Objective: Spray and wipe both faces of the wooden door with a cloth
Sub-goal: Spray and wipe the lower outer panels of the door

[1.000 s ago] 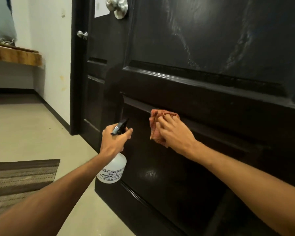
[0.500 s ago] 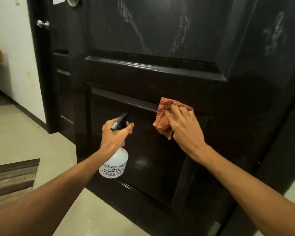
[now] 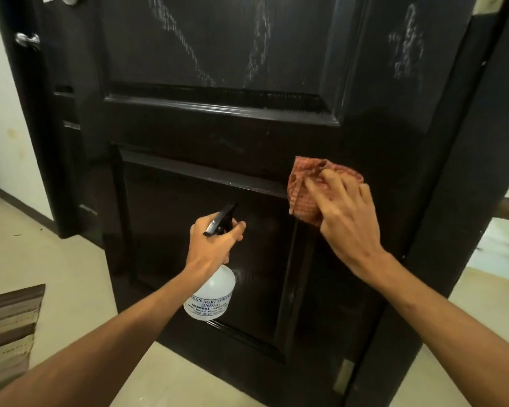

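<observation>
While the right hand (image 3: 350, 227) presses a red-checked cloth (image 3: 301, 201) flat against the wooden door (image 3: 247, 133), the left hand (image 3: 210, 248) holds a spray bottle (image 3: 210, 298) just in front of the same face. The cloth lies bunched at the upper right corner of the lower recessed panel (image 3: 188, 245), overlapping its top moulding and the rail above it. The right fingers (image 3: 340, 186) are spread and laid nearly straight over the cloth, which shows above and to the left of them. The left fingers (image 3: 235, 230) are curled round the neck of the bottle under its black trigger head (image 3: 222, 217), with 1 finger reaching forward beside the trigger. The nozzle points up and toward the door. The translucent white body of the bottle hangs tilted below the hand, with blue printed lettering on its side. The 2 hands are apart, the left one lower and to the left of the cloth. The upper part of the door carries pale streaks (image 3: 182, 45) in 3 places. A metal knob (image 3: 27, 39) shows at the far left, near the top. Below lie a pale floor (image 3: 65, 259) and, at the left edge, a striped mat (image 3: 9, 327).
</observation>
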Action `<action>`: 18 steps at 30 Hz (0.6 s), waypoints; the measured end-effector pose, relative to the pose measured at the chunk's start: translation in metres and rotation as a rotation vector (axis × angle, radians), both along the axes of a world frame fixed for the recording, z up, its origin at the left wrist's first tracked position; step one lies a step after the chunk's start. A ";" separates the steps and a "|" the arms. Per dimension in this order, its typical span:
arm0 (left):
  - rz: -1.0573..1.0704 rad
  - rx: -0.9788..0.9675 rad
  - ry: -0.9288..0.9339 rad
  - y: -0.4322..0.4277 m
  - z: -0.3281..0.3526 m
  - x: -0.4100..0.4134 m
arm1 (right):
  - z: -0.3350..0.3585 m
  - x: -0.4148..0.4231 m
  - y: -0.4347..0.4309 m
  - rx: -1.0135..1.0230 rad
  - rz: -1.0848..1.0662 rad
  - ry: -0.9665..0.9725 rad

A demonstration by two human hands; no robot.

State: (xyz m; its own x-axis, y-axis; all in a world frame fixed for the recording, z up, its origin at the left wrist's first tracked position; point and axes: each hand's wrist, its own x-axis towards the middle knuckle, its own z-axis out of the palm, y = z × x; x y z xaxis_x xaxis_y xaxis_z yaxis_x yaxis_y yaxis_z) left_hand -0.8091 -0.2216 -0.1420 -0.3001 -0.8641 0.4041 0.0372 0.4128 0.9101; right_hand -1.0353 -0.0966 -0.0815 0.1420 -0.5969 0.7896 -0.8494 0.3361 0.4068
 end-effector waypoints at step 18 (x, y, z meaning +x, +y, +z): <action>-0.052 0.124 -0.160 0.066 -0.082 -0.061 | -0.051 -0.024 0.017 0.166 0.014 0.141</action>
